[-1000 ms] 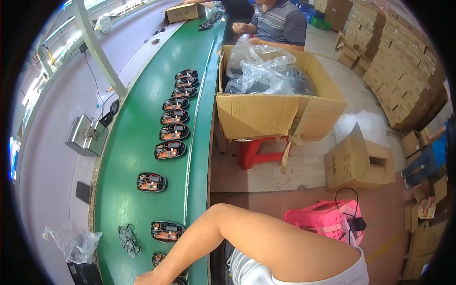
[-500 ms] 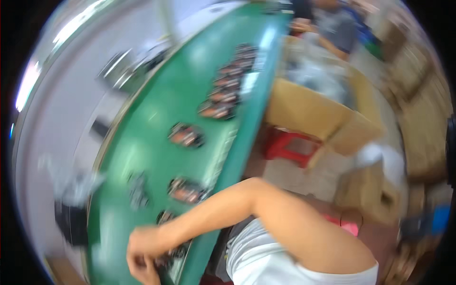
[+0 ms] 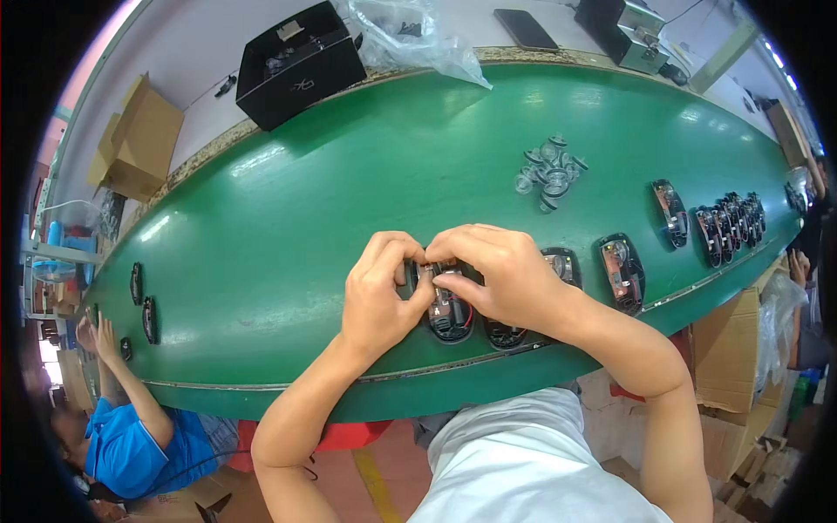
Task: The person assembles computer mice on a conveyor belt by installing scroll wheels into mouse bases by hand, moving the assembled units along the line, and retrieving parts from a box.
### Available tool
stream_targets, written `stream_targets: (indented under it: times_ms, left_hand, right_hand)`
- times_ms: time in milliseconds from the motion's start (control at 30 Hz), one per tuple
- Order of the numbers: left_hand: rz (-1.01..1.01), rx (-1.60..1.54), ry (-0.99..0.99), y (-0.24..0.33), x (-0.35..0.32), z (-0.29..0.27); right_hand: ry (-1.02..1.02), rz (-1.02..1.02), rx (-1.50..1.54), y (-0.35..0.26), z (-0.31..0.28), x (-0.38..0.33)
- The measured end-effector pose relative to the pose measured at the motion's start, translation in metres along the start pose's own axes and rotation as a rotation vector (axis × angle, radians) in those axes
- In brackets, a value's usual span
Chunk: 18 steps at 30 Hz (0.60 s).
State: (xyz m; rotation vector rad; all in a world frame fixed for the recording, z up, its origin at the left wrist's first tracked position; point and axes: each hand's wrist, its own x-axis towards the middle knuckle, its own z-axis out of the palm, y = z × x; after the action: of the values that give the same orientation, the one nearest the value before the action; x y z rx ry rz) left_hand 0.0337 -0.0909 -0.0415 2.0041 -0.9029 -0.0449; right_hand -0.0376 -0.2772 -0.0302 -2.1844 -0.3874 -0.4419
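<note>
At the near side of the green table [image 3: 323, 218], my left hand [image 3: 379, 292] and my right hand [image 3: 501, 270] meet over an open, oval black housing [image 3: 451, 318]. A circuit board and a red wire show inside it. Both hands pinch at its far end with thumbs and forefingers; whatever small part lies between the fingertips is hidden. A similar housing [image 3: 505, 336] lies partly under my right hand, with another one [image 3: 562, 264] just behind my right wrist. Farther right lies a further open housing [image 3: 622, 272]. Clear round parts with black rims [image 3: 553, 172] form a small pile beyond my hands.
More housings [image 3: 728, 228] stand in a row at the right, with one [image 3: 670, 213] set apart. A black box [image 3: 301, 65], a plastic bag [image 3: 410, 39] and a phone [image 3: 526, 30] lie along the far ledge. A person in blue [image 3: 144, 440] works at the left.
The view has swung from along the table to face across it. My right hand, earlier reaching low over the housings, is now at one housing, and my left hand has come into view there.
</note>
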Motion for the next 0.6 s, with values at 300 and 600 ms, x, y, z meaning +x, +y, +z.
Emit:
stream_targets:
  times_ms: [300,600]
  left_hand:
    - [0.019,0.023,0.02,-0.002,-0.003,0.005]
    - [-0.074,-0.177,-0.05,-0.007,-0.006,0.001]
  right_hand:
    - [-0.063,0.033,-0.156,-0.009,-0.003,0.002]
    - [-0.183,0.03,-0.232,-0.003,-0.004,0.009]
